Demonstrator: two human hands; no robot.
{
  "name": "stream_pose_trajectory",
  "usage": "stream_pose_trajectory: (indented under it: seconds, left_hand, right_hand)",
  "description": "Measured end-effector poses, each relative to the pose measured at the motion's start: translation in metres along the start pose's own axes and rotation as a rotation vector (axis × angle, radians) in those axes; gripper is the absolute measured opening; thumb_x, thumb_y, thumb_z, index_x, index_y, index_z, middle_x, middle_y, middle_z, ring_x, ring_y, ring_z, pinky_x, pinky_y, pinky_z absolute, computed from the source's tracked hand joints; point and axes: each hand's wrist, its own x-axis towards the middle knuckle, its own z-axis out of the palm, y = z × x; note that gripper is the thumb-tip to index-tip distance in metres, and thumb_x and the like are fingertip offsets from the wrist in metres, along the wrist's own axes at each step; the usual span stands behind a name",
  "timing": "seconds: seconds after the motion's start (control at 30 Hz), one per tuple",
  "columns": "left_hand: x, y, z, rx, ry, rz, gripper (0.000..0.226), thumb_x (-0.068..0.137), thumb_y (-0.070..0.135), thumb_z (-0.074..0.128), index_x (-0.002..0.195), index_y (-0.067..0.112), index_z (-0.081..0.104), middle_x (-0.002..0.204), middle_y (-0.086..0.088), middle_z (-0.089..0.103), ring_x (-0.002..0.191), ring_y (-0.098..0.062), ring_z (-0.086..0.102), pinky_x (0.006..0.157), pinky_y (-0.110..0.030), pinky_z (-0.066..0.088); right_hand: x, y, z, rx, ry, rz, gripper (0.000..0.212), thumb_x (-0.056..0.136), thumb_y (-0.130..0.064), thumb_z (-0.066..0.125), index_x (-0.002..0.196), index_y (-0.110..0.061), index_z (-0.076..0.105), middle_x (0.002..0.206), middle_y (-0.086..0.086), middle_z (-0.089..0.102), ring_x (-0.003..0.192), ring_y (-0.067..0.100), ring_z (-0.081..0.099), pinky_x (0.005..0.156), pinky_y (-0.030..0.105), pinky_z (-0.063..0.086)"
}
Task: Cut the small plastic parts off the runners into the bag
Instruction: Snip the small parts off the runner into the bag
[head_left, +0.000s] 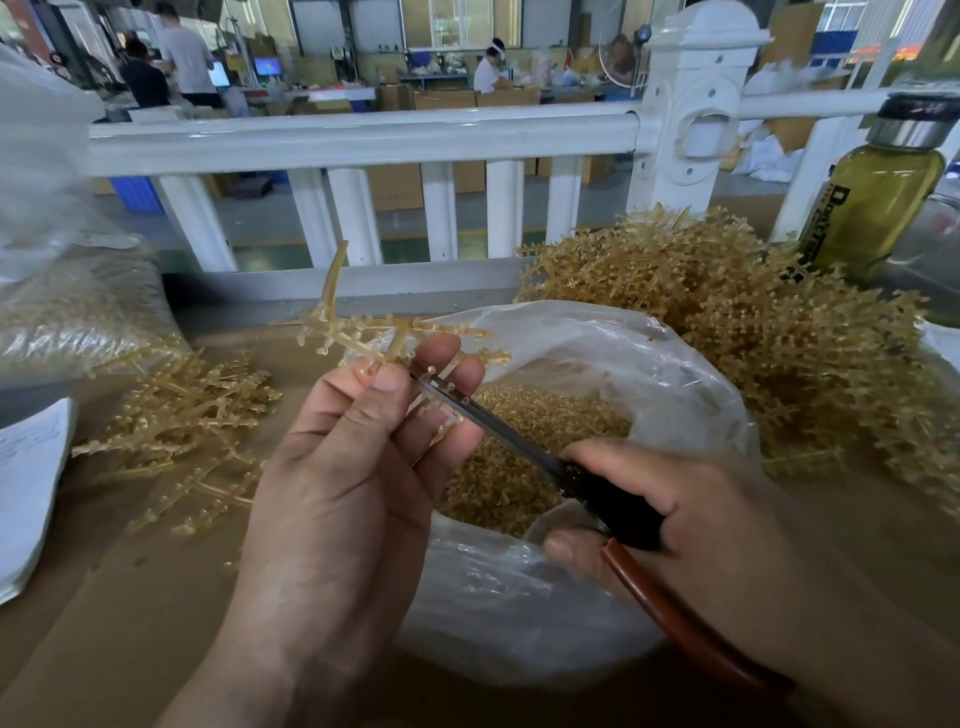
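A factory hall fills the far background, with cardboard boxes, lit screens and people at benches, all behind a white railing (363, 140) that runs along the far edge of the brown work surface (130, 597). At far right on that surface stands a bottle (878, 197) of yellowish liquid with a metal cap, just behind a large heap of amber runners (753, 338). A smaller scatter of runners (197, 415) lies to the left, near a stack of white papers (26, 493) at the left edge and a filled clear sack (78, 312) further back. In the middle sits the open plastic bag (519, 597), its mouth rolled wide, with a bed of small plastic parts (519, 467) inside. The left hand (337, 493) is raised over the near left rim of the bag, back towards the camera, thumb and fingers pinching one runner (384, 332) that sticks up and out above the bag mouth. The right hand (675, 519) comes in from the near right, fingers curled round the black and red-brown handles of the cutters (519, 436). The blades point up and left, their tip against the left fingers, where a few small parts sit along the metal; whether the blades are apart cannot be told
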Motion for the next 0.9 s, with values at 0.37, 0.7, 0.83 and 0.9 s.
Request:
stream_pose_trajectory:
  seconds: [0.37,0.7,0.83,0.9]
  left_hand:
    - [0.0002,0.0002,0.0008,0.003,-0.004,-0.003,0.021,0.092,0.022,0.058,0.075,0.030,0.068,0.124,-0.009,0.072,0.114,-0.025,0.070,0.082,-0.030,0.060]
    - [0.0020,-0.0005,-0.0009,-0.021,0.027,-0.010,0.006,0.088,0.025,0.059,0.089,0.024,0.065,0.122,-0.008,0.073,0.111,-0.023,0.071,0.077,-0.029,0.060]
    - [0.0021,-0.0010,-0.0014,-0.021,0.033,-0.012,0.007,0.087,0.026,0.059,0.092,0.022,0.062,0.121,-0.007,0.074,0.111,-0.022,0.072,0.074,-0.027,0.060]
    - [0.0017,-0.0010,-0.0013,-0.020,0.033,-0.013,0.007,0.087,0.026,0.059,0.090,0.023,0.065,0.121,-0.007,0.074,0.111,-0.022,0.072,0.073,-0.027,0.060]
  right_hand:
    - [0.0015,0.0002,0.0031,0.022,0.009,-0.007,0.032,0.078,-0.060,0.061,0.097,-0.035,0.062,0.077,-0.015,0.063,0.069,0.003,0.061,0.054,0.014,0.043]
    - [0.0026,-0.0019,0.0035,0.044,0.012,-0.040,0.022,0.080,-0.054,0.063,0.084,-0.032,0.059,0.066,-0.013,0.057,0.061,0.005,0.058,0.051,0.013,0.038]
    - [0.0027,-0.0016,0.0037,0.042,0.010,-0.038,0.022,0.080,-0.054,0.061,0.085,-0.033,0.059,0.069,-0.012,0.059,0.063,0.007,0.059,0.052,0.015,0.040]
    - [0.0027,-0.0015,0.0035,0.038,0.013,-0.039,0.022,0.080,-0.054,0.062,0.084,-0.032,0.058,0.069,-0.012,0.059,0.064,0.007,0.059,0.052,0.015,0.041]
